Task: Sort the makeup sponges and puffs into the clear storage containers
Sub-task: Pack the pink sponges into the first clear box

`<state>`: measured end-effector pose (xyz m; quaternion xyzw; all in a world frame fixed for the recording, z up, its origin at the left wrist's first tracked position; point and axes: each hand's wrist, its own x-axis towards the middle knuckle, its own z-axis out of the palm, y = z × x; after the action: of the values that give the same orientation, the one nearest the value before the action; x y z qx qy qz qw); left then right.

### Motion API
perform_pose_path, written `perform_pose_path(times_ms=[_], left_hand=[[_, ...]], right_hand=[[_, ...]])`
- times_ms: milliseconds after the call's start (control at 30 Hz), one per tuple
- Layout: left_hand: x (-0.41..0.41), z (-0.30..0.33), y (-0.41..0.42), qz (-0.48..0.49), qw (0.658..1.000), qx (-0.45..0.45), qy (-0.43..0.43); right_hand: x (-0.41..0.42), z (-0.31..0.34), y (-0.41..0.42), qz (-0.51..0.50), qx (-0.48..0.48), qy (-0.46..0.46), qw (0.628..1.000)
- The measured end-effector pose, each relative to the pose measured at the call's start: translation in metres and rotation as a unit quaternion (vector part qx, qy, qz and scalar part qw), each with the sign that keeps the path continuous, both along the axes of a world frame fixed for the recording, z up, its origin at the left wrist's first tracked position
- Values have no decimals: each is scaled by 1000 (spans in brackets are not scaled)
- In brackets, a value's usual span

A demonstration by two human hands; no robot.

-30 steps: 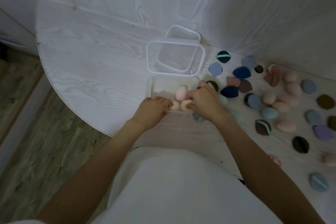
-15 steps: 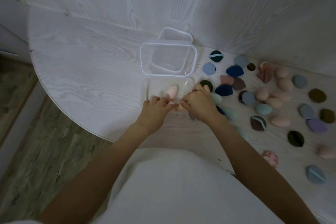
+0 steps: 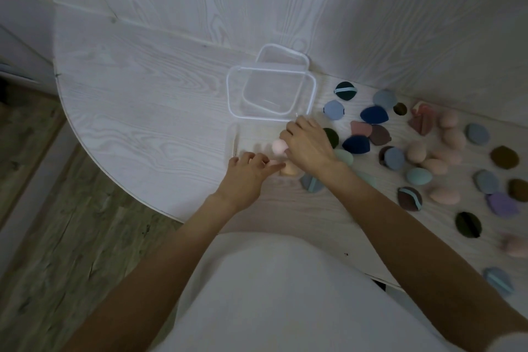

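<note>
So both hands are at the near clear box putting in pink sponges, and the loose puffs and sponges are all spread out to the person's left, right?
Not quite. The head view shows the loose puffs and sponges spread to the person's right. The rest holds: both the left hand and right hand are at the near clear box with pink sponges.

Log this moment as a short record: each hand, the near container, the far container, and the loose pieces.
left hand: rests at the near container's front edge, fingers loosely curled; whether it holds anything cannot be told
right hand: over the near container, fingers touching a pink sponge
near container: clear, holds the pink sponge and a peach sponge
far container: clear, white-rimmed, no sponges inside
loose pieces: many sponges and puffs spread on the table to the right, among them a purple puff
</note>
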<state>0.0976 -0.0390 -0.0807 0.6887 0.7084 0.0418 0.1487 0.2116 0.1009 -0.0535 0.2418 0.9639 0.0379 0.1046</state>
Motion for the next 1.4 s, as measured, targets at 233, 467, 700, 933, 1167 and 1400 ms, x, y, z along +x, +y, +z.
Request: perform_pose_path(times_ms=[233,467,700,933,1167,1400], left_hand=[[-7,-1,2,52,997,-11,-60],[3,2,8,83,996,-34,-14],[9,0,10,81,995,-50,12],[16,2,17,67,991,-117,-8],[43,2,21,46,991,-112,-61],[50,3,27,50,985,-149,-66]], right_hand=[[16,0,-3,-10,40,42,998],[16,-6,-13,-79,-10,54,995],[18,-7,-24,-159,-34,81,983],[34,-6,-32,-163,-68,144,974],[97,-5,-37,-200,-65,349,913],[206,-21,-17,-373,-23,299,878]])
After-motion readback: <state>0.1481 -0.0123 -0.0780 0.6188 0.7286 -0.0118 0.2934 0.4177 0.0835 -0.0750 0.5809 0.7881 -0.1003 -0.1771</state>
